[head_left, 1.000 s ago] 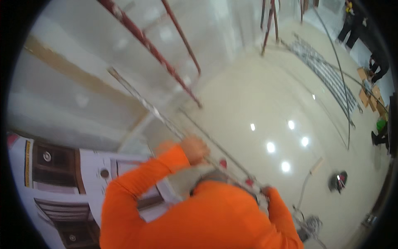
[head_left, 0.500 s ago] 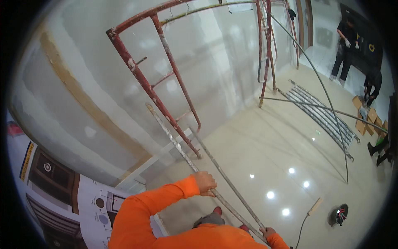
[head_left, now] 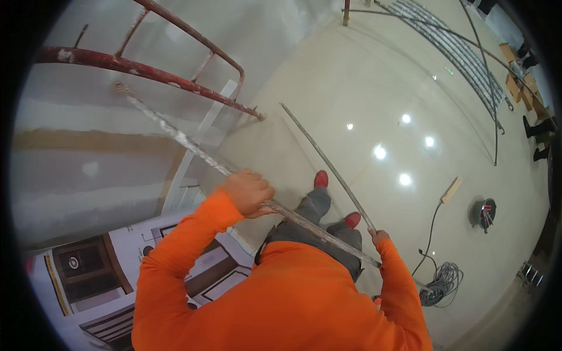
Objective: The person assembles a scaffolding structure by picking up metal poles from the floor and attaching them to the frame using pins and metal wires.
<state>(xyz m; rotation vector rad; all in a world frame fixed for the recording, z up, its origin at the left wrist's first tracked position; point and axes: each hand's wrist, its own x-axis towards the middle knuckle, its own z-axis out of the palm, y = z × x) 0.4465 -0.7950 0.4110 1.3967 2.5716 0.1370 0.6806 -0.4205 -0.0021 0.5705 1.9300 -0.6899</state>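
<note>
My left hand [head_left: 246, 193] is closed around a long metal pole [head_left: 184, 139] spattered with white paint. This pole slants from beside the red scaffold frame [head_left: 146, 72], across my waist, and passes under my right forearm. My right hand [head_left: 379, 236] grips the near end of a thinner grey metal pole [head_left: 328, 164]. Its far end points out over the floor, apart from the scaffold frame. Whether the two poles are joined cannot be made out. The scaffold frame stands close to the wall at the upper left.
A coil of cable [head_left: 442, 285], a power strip [head_left: 451, 190] and a dark bucket with tools [head_left: 483, 214] are on the floor to my right. Crossed braces [head_left: 468, 41], a slatted metal plank [head_left: 448, 52] and cardboard boxes [head_left: 518, 88] lie farther off, near another person's boots [head_left: 537, 127].
My view has tipped down, bringing my legs and the cable coil into sight. The poles' far ends have spread apart. Both hands keep their hold.
</note>
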